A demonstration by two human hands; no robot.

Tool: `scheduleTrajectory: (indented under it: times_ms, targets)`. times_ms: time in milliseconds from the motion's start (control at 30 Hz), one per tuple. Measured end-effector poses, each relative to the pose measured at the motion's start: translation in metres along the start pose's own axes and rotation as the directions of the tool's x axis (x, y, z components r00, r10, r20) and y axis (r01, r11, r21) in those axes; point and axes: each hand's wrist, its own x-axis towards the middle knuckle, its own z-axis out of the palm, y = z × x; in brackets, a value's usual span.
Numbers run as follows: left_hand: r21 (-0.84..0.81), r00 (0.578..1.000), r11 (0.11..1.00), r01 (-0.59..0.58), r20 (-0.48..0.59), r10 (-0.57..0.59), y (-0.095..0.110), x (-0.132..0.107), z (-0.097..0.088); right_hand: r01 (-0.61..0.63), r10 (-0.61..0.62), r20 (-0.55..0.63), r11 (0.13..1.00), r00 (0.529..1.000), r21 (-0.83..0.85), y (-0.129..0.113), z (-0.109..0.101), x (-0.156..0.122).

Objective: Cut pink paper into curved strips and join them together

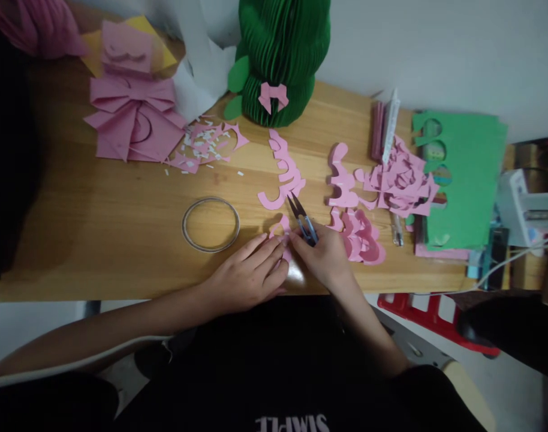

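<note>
A person's right hand [324, 252] grips small scissors [306, 227], blades parted and pointing away, while the fingers of the left hand [251, 271] close on a pink paper cutout [280, 227] at the wooden table's [134, 258] near edge, right of a ring [211, 224].

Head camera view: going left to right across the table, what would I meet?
Pink paper bow, thin ring, left hand, small scissors, heap of pink paper scraps, green sheets.
</note>
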Motion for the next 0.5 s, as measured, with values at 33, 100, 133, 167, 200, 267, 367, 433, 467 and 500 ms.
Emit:
scheduleTrajectory:
  times_ms: [33, 100, 133, 167, 200, 267, 367, 433, 467, 500]
  targets:
    - [-0.007, 1.0, 1.0, 0.001, -0.01, -0.001, 0.0, 0.0, 0.0, -0.004, 0.003, -0.016, 1.0, 1.0, -0.021, -0.0006, 0.0002, 0.0005]
    - [-0.016, 1.0, 1.0, 0.002, -0.022, -0.003, 0.0001, 0.0002, 0.0, -0.005, 0.003, -0.032, 0.998, 0.999, -0.056, -0.0016, 0.0003, 0.0014]
    - [-0.012, 1.0, 1.0, 0.0, -0.025, -0.001, 0.0001, 0.0004, 0.0, -0.005, 0.003, -0.031, 0.998, 1.0, -0.069, -0.0021, 0.0002, 0.0017]
    - [0.002, 1.0, 1.0, -0.006, -0.026, 0.007, 0.0002, 0.0005, 0.0, -0.009, 0.007, -0.026, 0.997, 1.0, -0.078, -0.0025, 0.0001, 0.0018]
    - [0.03, 0.999, 0.999, -0.016, -0.027, 0.017, 0.0003, 0.0007, 0.0, -0.015, 0.014, -0.019, 0.996, 1.0, -0.083, -0.0029, 0.0001, 0.0019]
    - [0.095, 0.999, 0.995, -0.037, -0.024, 0.039, 0.0006, 0.001, 0.0, -0.031, 0.03, -0.011, 0.996, 0.999, -0.083, -0.0037, -0.0002, 0.0015]
    - [0.124, 0.999, 0.992, -0.037, -0.005, 0.038, 0.001, 0.0013, -0.0001, -0.039, 0.039, -0.002, 0.998, 0.999, -0.048, -0.005, -0.0019, 0.0001]
    - [0.108, 1.0, 0.994, -0.021, 0.005, 0.02, 0.0013, 0.0013, -0.0005, -0.042, 0.042, 0.001, 0.999, 0.999, -0.024, -0.0056, -0.0049, -0.0012]
    - [0.105, 1.0, 0.994, -0.018, 0.007, 0.017, 0.0014, 0.0012, -0.0008, -0.041, 0.041, -0.005, 0.999, 0.999, -0.016, -0.0057, -0.0069, -0.0019]
    - [0.102, 1.0, 0.995, -0.015, 0.007, 0.015, 0.0015, 0.0012, -0.0011, -0.039, 0.038, -0.016, 0.999, 0.999, -0.012, -0.0056, -0.009, -0.0027]
